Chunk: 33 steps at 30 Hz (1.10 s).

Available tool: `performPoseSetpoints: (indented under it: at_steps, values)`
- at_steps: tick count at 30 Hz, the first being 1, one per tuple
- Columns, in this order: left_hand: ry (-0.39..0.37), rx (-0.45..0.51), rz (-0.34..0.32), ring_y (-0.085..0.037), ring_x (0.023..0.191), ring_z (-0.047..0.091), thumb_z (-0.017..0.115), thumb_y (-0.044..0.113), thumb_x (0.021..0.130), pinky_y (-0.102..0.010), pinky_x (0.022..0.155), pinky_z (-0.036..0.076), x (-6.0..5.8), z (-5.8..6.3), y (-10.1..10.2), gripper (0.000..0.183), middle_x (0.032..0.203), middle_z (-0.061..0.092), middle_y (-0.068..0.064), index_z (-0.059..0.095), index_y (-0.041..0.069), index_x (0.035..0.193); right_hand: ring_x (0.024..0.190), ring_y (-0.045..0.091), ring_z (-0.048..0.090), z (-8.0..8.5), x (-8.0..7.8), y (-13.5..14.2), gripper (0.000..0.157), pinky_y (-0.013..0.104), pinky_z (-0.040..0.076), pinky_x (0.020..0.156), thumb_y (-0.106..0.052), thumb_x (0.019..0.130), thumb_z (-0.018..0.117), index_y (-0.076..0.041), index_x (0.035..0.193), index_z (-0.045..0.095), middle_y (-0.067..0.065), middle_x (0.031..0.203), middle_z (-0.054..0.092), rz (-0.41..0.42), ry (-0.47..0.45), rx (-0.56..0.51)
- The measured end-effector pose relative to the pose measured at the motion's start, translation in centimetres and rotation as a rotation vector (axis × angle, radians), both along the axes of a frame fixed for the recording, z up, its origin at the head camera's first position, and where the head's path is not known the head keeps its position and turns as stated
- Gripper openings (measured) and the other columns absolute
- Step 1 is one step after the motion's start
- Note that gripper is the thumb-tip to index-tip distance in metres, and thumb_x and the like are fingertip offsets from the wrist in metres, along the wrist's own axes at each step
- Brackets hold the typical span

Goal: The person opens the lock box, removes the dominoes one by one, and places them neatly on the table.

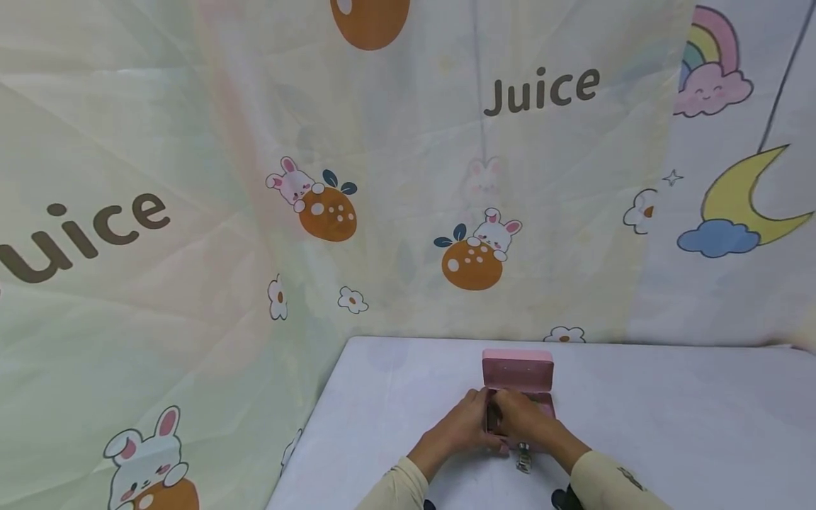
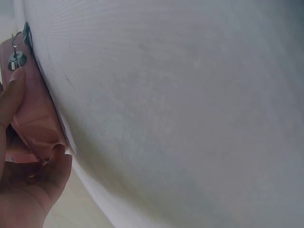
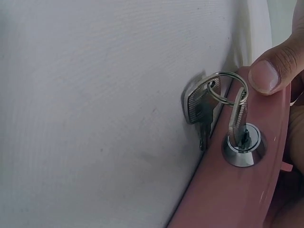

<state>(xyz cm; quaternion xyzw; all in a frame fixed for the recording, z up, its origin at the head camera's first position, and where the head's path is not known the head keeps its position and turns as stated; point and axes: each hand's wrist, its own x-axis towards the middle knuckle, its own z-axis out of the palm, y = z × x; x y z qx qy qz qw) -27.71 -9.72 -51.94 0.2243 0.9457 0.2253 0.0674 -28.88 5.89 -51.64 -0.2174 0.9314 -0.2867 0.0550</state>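
Note:
A pink metal cash box (image 1: 518, 370) stands on the white table with its lid raised. My left hand (image 1: 468, 421) grips its left front corner, the thumb (image 3: 266, 78) lying on the front wall beside the silver lock (image 3: 242, 156). One key is in that lock; a second key (image 3: 202, 107) hangs from the same ring (image 3: 228, 75) against the table. Reaching over the front wall, my right hand (image 1: 523, 419) is inside the box, its fingertips close to the left hand. Those fingertips are hidden, and I cannot tell what they hold.
The white tabletop (image 1: 669, 418) spreads on both sides of the box. Behind it hangs a printed curtain (image 1: 408, 234) with rabbits and oranges, and it continues along the left side. A small black object (image 1: 566, 499) shows by the right sleeve.

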Motion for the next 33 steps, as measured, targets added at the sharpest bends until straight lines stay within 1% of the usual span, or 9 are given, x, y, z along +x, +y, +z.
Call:
performPoseSetpoints:
  at_steps: [4, 8, 11, 14, 17, 20, 23, 28, 33]
  values:
    - [0.001, 0.003, -0.004, -0.003, 0.116, 0.052, 0.090, 0.046, 0.068, -0.023, 0.106, 0.046, -0.09, 0.03, -0.03, 0.107, 0.130, 0.054, 0.000, 0.033, 0.015, 0.154, 0.071, 0.014, 0.054, -0.01, -0.08, 0.04, 0.026, 0.032, 0.048, 0.066, 0.009, 0.076, 0.076, -0.008, 0.095, 0.071, -0.003, 0.077, 0.063, 0.005, 0.010, -0.020]
    - [-0.005, 0.009, -0.004, -0.002, 0.114, 0.052, 0.090, 0.046, 0.068, -0.023, 0.105, 0.047, -0.13, 0.05, 0.02, 0.107, 0.129, 0.054, 0.000, 0.033, 0.015, 0.153, 0.070, 0.015, 0.053, -0.07, -0.17, 0.10, 0.026, 0.031, 0.046, 0.064, 0.010, 0.076, 0.076, -0.008, 0.094, 0.072, -0.003, 0.075, 0.063, -0.001, 0.001, -0.029]
    - [-0.012, 0.004, 0.010, -0.002, 0.113, 0.052, 0.091, 0.046, 0.068, -0.023, 0.104, 0.047, -0.11, 0.01, 0.01, 0.107, 0.127, 0.054, 0.000, 0.035, 0.014, 0.153, 0.073, 0.015, 0.054, -0.15, -0.14, 0.13, 0.028, 0.033, 0.050, 0.069, 0.007, 0.077, 0.077, -0.009, 0.099, 0.072, -0.003, 0.081, 0.066, 0.002, 0.011, -0.036]
    - [-0.020, 0.001, 0.026, -0.003, 0.114, 0.054, 0.091, 0.047, 0.068, -0.025, 0.105, 0.047, -0.05, -0.07, 0.02, 0.107, 0.127, 0.054, 0.000, 0.035, 0.014, 0.153, 0.079, 0.014, 0.057, -0.27, -0.03, 0.18, 0.032, 0.040, 0.056, 0.080, 0.004, 0.076, 0.078, -0.009, 0.104, 0.071, -0.001, 0.091, 0.070, 0.012, 0.026, -0.040]
    - [-0.023, 0.005, 0.034, -0.005, 0.117, 0.054, 0.091, 0.048, 0.067, -0.026, 0.106, 0.047, -0.01, -0.16, 0.04, 0.108, 0.128, 0.054, -0.001, 0.034, 0.015, 0.154, 0.082, 0.014, 0.059, -0.32, 0.05, 0.30, 0.033, 0.045, 0.057, 0.086, 0.002, 0.076, 0.079, -0.008, 0.106, 0.070, 0.003, 0.096, 0.071, 0.028, 0.042, -0.037]
    - [-0.025, 0.010, 0.037, -0.005, 0.118, 0.054, 0.091, 0.047, 0.067, -0.026, 0.106, 0.047, -0.01, -0.24, 0.08, 0.109, 0.129, 0.054, -0.001, 0.034, 0.015, 0.154, 0.082, 0.015, 0.061, -0.20, 0.11, 0.45, 0.031, 0.046, 0.057, 0.085, 0.002, 0.076, 0.079, -0.006, 0.104, 0.070, 0.005, 0.095, 0.072, 0.056, 0.069, -0.039]
    - [-0.018, 0.008, 0.038, -0.006, 0.118, 0.055, 0.091, 0.046, 0.067, -0.026, 0.106, 0.047, 0.04, -0.31, 0.11, 0.109, 0.129, 0.054, -0.003, 0.033, 0.015, 0.154, 0.083, 0.015, 0.061, -0.01, 0.26, 0.50, 0.029, 0.046, 0.056, 0.086, 0.001, 0.077, 0.078, -0.007, 0.104, 0.070, 0.005, 0.096, 0.072, 0.071, 0.069, -0.039]
    - [0.010, -0.003, 0.026, -0.007, 0.117, 0.056, 0.093, 0.042, 0.067, -0.025, 0.105, 0.047, 0.15, -0.32, 0.10, 0.110, 0.130, 0.054, -0.006, 0.033, 0.013, 0.154, 0.086, 0.017, 0.063, 0.12, 0.29, 0.49, 0.030, 0.047, 0.056, 0.089, -0.001, 0.079, 0.078, -0.006, 0.107, 0.072, 0.005, 0.098, 0.072, 0.064, 0.050, -0.022]
    - [0.012, -0.009, 0.021, -0.008, 0.117, 0.056, 0.092, 0.043, 0.067, -0.025, 0.106, 0.047, 0.25, -0.11, 0.14, 0.109, 0.129, 0.054, -0.006, 0.033, 0.011, 0.154, 0.089, 0.018, 0.065, 0.20, 0.28, 0.56, 0.032, 0.049, 0.055, 0.091, -0.004, 0.079, 0.080, -0.007, 0.110, 0.071, 0.005, 0.100, 0.072, 0.060, 0.047, -0.019]
